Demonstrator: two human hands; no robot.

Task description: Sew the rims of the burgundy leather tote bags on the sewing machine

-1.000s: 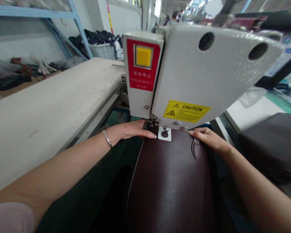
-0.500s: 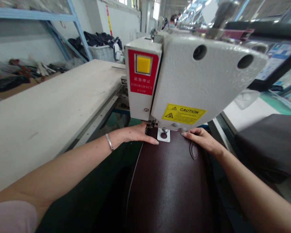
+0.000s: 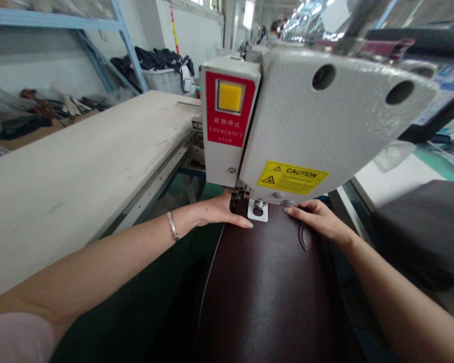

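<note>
A dark brown leather piece (image 3: 265,282) drapes toward me from beneath the head of a white sewing machine (image 3: 325,121). On it, under the machine head, lies a small white metal plate (image 3: 264,216) with a round hole. At the leather's left edge is my left hand (image 3: 219,210), its thumb pressed on top beside the plate and its other fingers partly hidden. My right hand (image 3: 320,218) grips the right side, thumb on top, near a raised leaf-shaped detail (image 3: 304,237). The needle area is too small to make out clearly.
A long pale tabletop (image 3: 79,161) runs along the left. The machine carries a yellow emergency stop button (image 3: 230,97). To the right lies a dark padded piece (image 3: 423,222). Behind stand a basket of dark cloth (image 3: 162,78) and a blue rack (image 3: 124,45).
The machine and leather appear slightly farther right as the view shifts. Both hands keep their hold on the leather. The metal part at the plate's hole looks slightly different.
</note>
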